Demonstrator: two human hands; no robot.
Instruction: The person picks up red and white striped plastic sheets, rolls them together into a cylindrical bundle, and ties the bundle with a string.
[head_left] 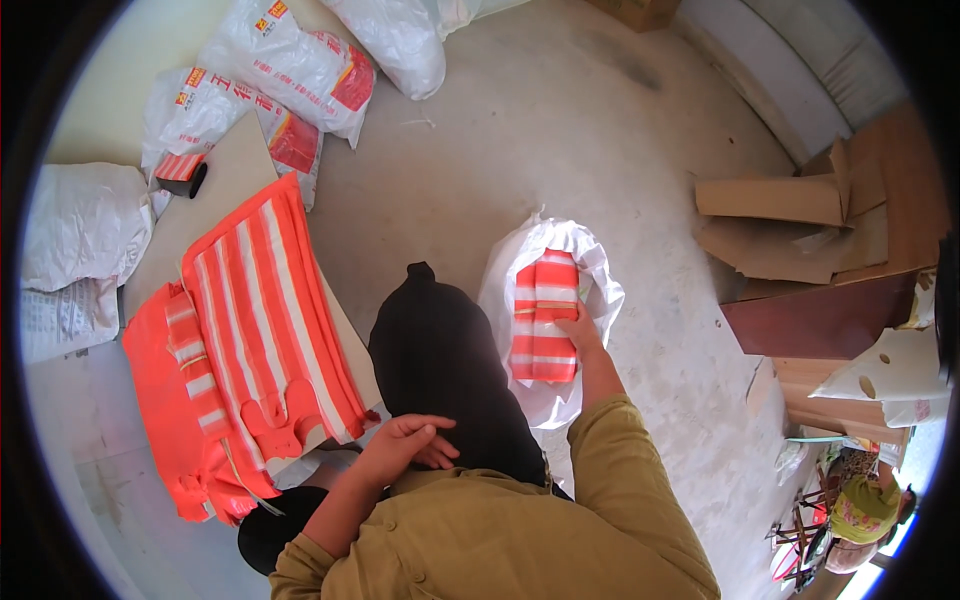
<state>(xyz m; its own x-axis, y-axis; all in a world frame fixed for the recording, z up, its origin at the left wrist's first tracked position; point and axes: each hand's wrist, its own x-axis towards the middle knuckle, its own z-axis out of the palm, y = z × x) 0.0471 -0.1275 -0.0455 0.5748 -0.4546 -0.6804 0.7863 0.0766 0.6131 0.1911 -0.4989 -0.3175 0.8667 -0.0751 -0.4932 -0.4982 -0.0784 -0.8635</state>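
My right hand (584, 334) grips the right side of a folded bundle of red-and-white striped plastic bags (545, 352), which has a band around its middle. That bundle lies inside the mouth of a white woven sack (600, 268) on the floor. My left hand (405, 442) rests over my black-trousered leg (430, 340), holding nothing, its fingers loosely bent and apart. To the left, a flat stack of striped plastic bags (255, 300) with cut-out handles lies on a board. Beside it, another banded striped bundle (195, 365) sits on red bags (150, 390).
Filled white sacks (290, 70) lie at the upper left, near a small striped-and-black object (181, 172). Flattened cardboard (790, 235) and a dark red box (820, 320) stand at the right. Another person (868, 512) is at the far lower right.
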